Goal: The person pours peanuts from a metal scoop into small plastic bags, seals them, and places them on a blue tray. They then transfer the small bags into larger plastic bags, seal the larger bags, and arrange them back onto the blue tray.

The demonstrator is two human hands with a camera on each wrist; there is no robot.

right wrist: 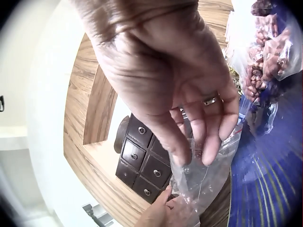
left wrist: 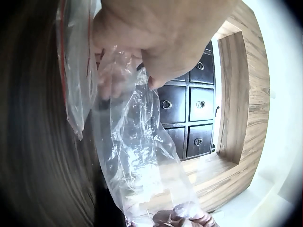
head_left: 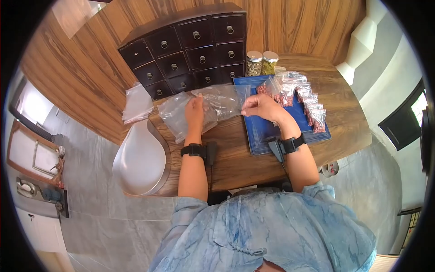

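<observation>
A large clear plastic bag (head_left: 224, 102) is stretched between both hands above the wooden table. The left hand (head_left: 195, 111) pinches its left part; in the left wrist view the thumb of the left hand (left wrist: 156, 47) presses the crinkled film (left wrist: 137, 142). At the bag's other end, by the blue tray (head_left: 256, 136), the right hand (head_left: 265, 109) pinches the edge between thumb and fingers. In the right wrist view the right hand (right wrist: 165, 80) has its fingertips on the clear film (right wrist: 208, 175), which has a red line along one edge.
Small bags of reddish pieces (head_left: 319, 119) lie in a row on the tray. Two lidded jars (head_left: 254, 63) stand behind it. A dark drawer cabinet (head_left: 188, 50) is at the back, a stack of flat bags (head_left: 137, 104) at left, and a metal scoop-shaped pan (head_left: 140, 158) at front left.
</observation>
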